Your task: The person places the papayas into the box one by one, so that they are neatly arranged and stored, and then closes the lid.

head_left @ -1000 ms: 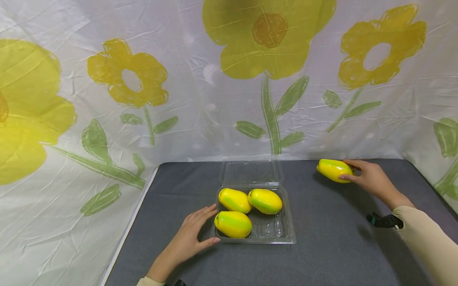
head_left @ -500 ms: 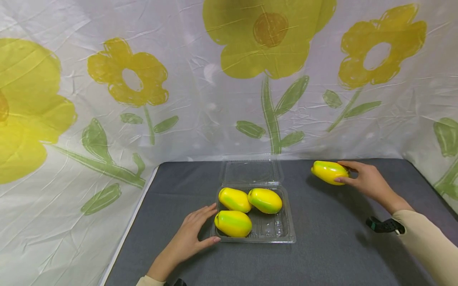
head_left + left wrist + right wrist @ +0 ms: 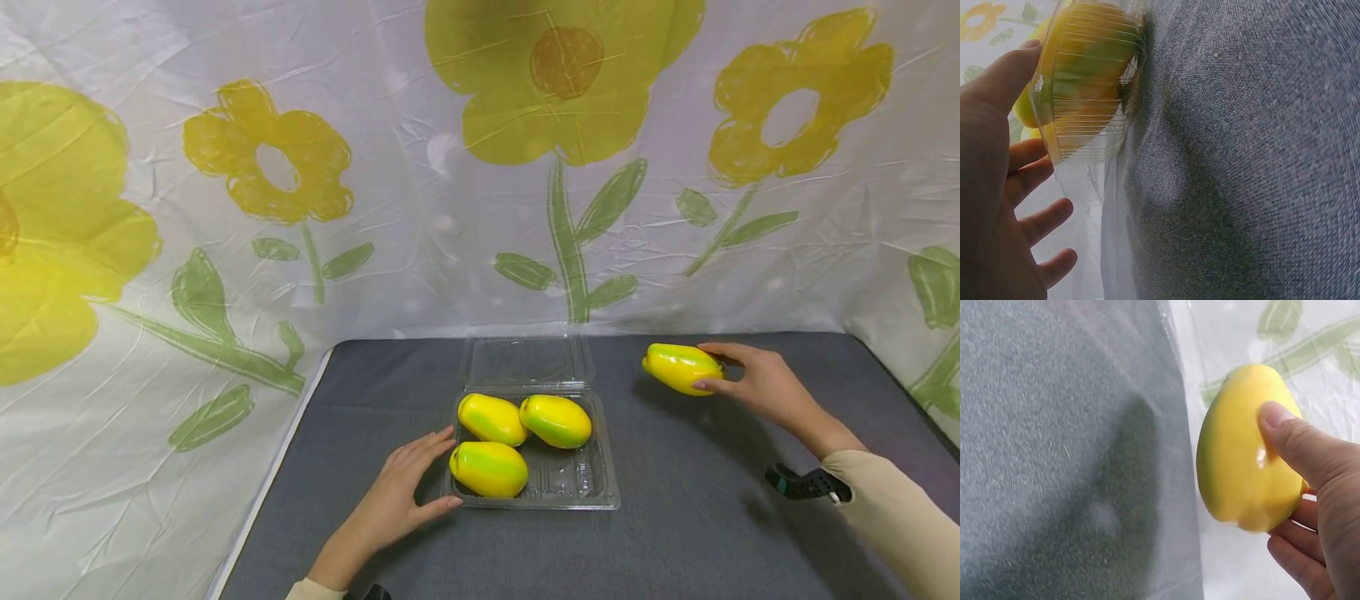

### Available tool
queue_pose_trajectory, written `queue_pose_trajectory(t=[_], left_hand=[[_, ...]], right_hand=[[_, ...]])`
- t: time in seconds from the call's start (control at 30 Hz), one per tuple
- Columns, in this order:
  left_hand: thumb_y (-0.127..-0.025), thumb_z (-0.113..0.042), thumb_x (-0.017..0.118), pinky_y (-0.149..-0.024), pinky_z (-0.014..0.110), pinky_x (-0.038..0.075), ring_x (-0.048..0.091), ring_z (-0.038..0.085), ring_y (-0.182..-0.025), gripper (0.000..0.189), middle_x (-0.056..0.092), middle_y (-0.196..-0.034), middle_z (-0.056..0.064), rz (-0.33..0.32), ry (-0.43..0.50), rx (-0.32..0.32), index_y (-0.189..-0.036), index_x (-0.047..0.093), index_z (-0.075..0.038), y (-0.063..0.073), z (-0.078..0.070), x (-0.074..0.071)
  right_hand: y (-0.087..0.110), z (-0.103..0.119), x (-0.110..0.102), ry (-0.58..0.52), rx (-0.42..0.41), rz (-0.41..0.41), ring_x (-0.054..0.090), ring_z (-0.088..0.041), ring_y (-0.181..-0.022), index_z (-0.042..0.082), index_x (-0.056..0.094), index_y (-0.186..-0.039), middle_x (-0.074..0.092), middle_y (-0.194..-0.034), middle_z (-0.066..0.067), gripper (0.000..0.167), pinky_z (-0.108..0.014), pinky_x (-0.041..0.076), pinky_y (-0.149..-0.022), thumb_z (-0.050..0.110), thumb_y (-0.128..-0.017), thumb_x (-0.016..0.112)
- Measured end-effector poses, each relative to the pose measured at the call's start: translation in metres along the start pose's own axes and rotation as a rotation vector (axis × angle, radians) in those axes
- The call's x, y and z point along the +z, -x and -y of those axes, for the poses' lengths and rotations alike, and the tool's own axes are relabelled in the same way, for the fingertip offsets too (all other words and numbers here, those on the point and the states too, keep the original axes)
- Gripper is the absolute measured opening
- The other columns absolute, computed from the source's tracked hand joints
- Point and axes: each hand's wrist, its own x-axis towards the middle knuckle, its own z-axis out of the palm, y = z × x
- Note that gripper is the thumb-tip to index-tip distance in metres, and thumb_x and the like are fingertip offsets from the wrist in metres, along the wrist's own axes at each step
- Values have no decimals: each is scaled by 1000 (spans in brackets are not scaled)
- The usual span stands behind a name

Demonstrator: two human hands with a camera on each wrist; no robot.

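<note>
The right hand has carried its yellow-green fruit a little left and toward the person since the earlier frames, while the left hand and everything beside it have stayed put. The right thumb and fingers pinch one end of the fruit, holding it above the dark gray cloth, where a shadow falls. The left hand lies with its fingers extended and spread, thumb and fingertips against the left side of the clear plastic container.

Three similar fruits sit in that container: a back-left fruit, a back-right fruit touching it, and a front-left fruit. The ribbed floor shows at the front right. Its lid is folded back behind. Gray cloth and the container's right rim lie between the held fruit and the other three. A black band circles the right wrist; beyond hangs a white, flower-printed sheet.
</note>
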Motion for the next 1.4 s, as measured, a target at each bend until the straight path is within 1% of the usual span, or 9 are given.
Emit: queue_pose_trajectory(t=[0.23,0.53,0.67,0.93,1.13,1.4], left_hand=[[-84,-63,66,-115,61,32,40,27,-146,80,36,-160,-6,-12,1,22,-151,42,-26,1,0,0],[-84,-63,66,-116,61,31,38,27,-147,80,35,-161,-8,1,0,9,-151,41,-26,1,1,0],[-84,-62,67,-115,62,32,39,27,-146,80,36,-161,-8,-10,5,16,-151,42,-26,1,1,1],[-84,-60,68,-113,62,34,41,27,-145,79,37,-160,-7,-34,-5,34,-150,43,-24,1,1,2],[-84,-61,67,-114,63,33,41,27,-145,79,38,-160,-7,-31,9,30,-150,44,-24,1,0,1],[-84,-62,67,-114,63,33,40,26,-145,79,37,-160,-7,-30,9,35,-150,44,-24,1,0,0]], right_hand=[[5,9,2,-24,-22,5,60,-44,-116,3,56,-138,62,-132,-25,72,-63,48,-91,47,-85,75],[10,17,7,-54,-73,-22,63,-42,-112,4,59,-134,65,-128,-22,67,-62,51,-90,42,-83,78],[12,21,10,-65,-87,-28,64,-40,-111,4,59,-134,66,-127,-21,67,-60,52,-90,41,-82,79],[15,30,17,-69,-133,-50,66,-34,-107,5,62,-131,69,-123,-16,64,-55,54,-89,38,-79,82],[17,38,21,-83,-160,-60,66,-32,-106,7,62,-131,69,-124,-15,64,-53,55,-88,38,-79,82],[20,49,26,-44,-241,-102,67,-25,-103,11,63,-132,69,-124,-9,65,-44,57,-83,32,-75,86]])
